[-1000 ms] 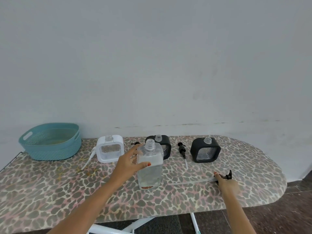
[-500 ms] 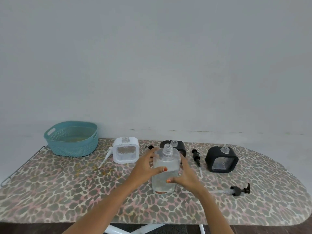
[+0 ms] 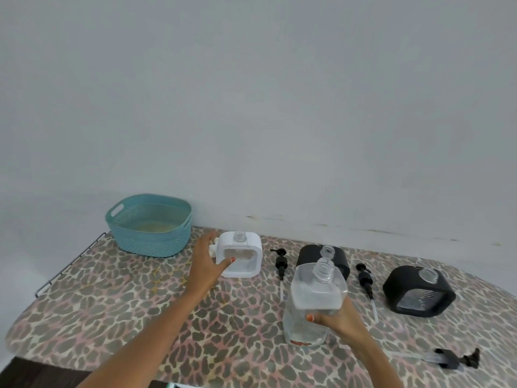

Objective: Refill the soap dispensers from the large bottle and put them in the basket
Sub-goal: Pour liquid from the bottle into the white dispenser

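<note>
The right hand (image 3: 340, 317) is wrapped around the big clear plastic bottle (image 3: 313, 301), thumb in front and the other fingers behind it, and the bottle leans a little with its open screw neck on top. Clear liquid shows inside the bottle, but I cannot tell how high it goes. The left hand (image 3: 205, 264) is half open and reaches to the white square soap dispenser with a clear window (image 3: 240, 257), left of the big bottle and farther back; its thumb touches the front and the fingers go round the left side, so it looks like it is just starting to hold it. I think the step now is to get the white one ready for filling. To do it well, the left hand should hold that dispenser still and upright, and the right hand should bring the bottle neck right over the small open hole and tip slowly so nothing spills. The white dispenser looks almost empty. Just behind the bottle stands a black square dispenser (image 3: 340, 260), open on top, and another black dispenser (image 3: 418, 295) sits to the right. The teal plastic basket (image 3: 149, 225) is far left of the bottle, with no dispensers in it.
</note>
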`<action>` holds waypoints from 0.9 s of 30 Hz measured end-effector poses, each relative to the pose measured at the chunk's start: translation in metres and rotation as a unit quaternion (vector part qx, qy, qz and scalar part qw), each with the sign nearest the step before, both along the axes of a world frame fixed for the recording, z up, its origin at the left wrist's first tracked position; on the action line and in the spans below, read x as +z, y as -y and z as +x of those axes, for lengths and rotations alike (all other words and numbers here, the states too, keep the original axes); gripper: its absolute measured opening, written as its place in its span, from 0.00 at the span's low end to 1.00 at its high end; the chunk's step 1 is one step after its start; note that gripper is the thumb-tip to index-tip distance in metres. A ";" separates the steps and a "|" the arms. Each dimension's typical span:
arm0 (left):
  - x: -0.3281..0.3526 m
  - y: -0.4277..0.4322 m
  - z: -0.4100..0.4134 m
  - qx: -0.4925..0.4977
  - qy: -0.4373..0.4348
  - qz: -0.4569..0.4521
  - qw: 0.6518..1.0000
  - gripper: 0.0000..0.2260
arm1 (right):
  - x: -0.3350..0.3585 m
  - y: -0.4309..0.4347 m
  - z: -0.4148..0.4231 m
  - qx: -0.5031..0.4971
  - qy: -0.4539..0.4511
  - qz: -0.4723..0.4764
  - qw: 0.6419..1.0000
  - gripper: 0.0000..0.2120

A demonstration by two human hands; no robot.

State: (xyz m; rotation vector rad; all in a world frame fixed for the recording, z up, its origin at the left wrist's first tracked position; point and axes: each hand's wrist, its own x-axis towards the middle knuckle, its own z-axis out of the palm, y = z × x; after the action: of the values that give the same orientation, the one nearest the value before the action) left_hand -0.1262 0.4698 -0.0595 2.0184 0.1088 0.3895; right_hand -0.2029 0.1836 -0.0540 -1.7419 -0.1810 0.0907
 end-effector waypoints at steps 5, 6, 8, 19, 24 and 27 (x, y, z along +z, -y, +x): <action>-0.011 -0.008 0.027 -0.063 -0.046 -0.049 0.996 0.40 | -0.003 0.003 0.002 0.000 -0.006 -0.004 1.000 0.35; -0.013 -0.009 0.030 -0.077 -0.060 -0.065 0.993 0.41 | -0.004 0.003 0.002 0.002 -0.007 -0.002 1.000 0.34; -0.016 -0.009 0.036 -0.087 -0.085 -0.082 0.989 0.42 | -0.006 0.003 0.002 -0.001 -0.009 0.008 1.000 0.35; -0.014 -0.007 0.025 -0.086 -0.098 -0.101 0.986 0.24 | -0.003 -0.002 -0.005 -0.021 0.010 0.003 1.000 0.36; 0.009 -0.010 -0.002 -0.110 -0.064 -0.083 0.988 0.21 | -0.008 -0.014 -0.019 -0.113 0.091 -0.020 0.989 0.32; 0.026 -0.015 -0.021 -0.131 -0.036 -0.106 0.985 0.20 | -0.003 -0.023 -0.027 -0.161 0.115 -0.020 0.980 0.33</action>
State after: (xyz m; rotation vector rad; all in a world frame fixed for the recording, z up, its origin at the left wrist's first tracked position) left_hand -0.1474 0.4846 -0.0335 1.8070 -0.0686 0.1310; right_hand -0.2296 0.2065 -0.0569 -1.7986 -0.0641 -0.3466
